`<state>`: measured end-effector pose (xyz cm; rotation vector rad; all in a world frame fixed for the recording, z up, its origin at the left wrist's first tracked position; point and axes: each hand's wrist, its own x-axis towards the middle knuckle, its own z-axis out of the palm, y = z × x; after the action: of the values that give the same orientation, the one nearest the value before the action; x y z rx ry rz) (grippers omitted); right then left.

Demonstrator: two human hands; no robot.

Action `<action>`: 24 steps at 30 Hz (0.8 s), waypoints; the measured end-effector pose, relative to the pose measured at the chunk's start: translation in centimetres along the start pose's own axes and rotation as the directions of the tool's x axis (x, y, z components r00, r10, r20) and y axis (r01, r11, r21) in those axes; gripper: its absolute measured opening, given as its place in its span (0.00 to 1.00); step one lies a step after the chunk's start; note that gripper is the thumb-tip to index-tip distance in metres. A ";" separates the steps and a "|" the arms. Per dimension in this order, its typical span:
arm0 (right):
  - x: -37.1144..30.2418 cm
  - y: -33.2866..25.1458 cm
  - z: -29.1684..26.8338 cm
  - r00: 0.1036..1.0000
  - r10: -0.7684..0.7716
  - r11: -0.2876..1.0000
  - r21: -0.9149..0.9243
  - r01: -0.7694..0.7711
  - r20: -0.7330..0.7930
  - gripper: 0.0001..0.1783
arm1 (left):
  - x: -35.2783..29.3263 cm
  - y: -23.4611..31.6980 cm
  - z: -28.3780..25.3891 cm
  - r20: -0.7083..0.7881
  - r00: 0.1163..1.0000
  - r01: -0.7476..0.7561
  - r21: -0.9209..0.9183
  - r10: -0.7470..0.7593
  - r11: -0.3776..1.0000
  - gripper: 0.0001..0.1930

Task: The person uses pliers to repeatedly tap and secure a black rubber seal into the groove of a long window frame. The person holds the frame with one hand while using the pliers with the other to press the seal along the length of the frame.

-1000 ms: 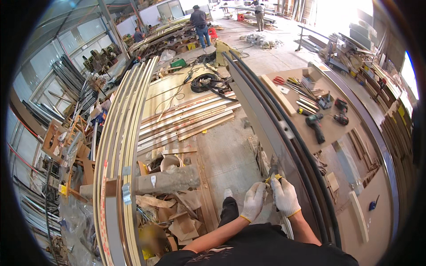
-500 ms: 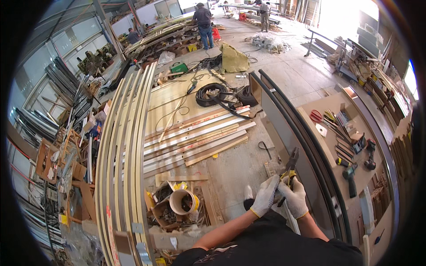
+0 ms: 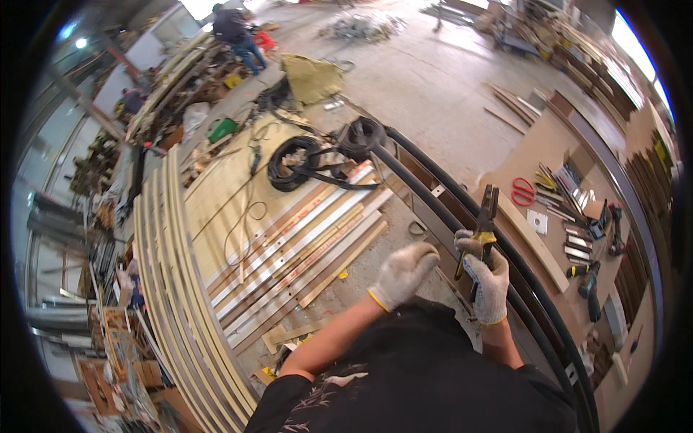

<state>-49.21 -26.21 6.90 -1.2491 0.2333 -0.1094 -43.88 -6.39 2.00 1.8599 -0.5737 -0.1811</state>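
My right hand (image 3: 489, 278), in a white knit glove with a yellow cuff edge, is closed around pliers (image 3: 489, 211). The pliers have dark jaws pointing up and away and yellow-and-black handles. They are above a long profile frame with black rounded edges (image 3: 451, 220), which runs from the middle to the lower right. My left hand (image 3: 404, 276), gloved alike, hovers left of the pliers and apart from them. Its fingers are curled together and slightly blurred; anything inside them is hidden.
On the board at right lie red-handled scissors (image 3: 522, 192), a green drill (image 3: 590, 291) and metal pieces. Left are long strips (image 3: 173, 289), stacked bars (image 3: 303, 238) and a coiled black strip (image 3: 292, 164). A person (image 3: 234, 35) stands at the far left.
My hands have come apart: the left moved left and up, while the right lifted the pliers. The view has turned right, and the bucket has dropped out of sight.
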 end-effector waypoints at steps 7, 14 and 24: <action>6.6 -0.6 5.0 0.960 -0.035 0.991 -0.136 -0.004 -0.278 0.21 | 15.1 -8.2 -16.0 -0.072 0.864 -0.423 0.431 0.498 0.797 0.22; 11.2 5.9 1.1 0.600 -0.383 0.710 -0.639 -0.295 -0.702 0.21 | 28.2 -15.9 -22.5 0.410 0.667 -0.693 0.037 0.622 0.720 0.22; 13.9 7.8 0.3 0.441 -0.883 -0.284 -0.563 -0.776 -0.163 0.19 | 30.7 -20.6 -18.3 0.705 0.411 -0.554 -0.310 0.578 0.773 0.28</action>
<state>-35.99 -26.33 -2.03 -3.0943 1.7083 -1.1863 -3.84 -0.10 -5.73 1.3648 -1.7857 -0.5430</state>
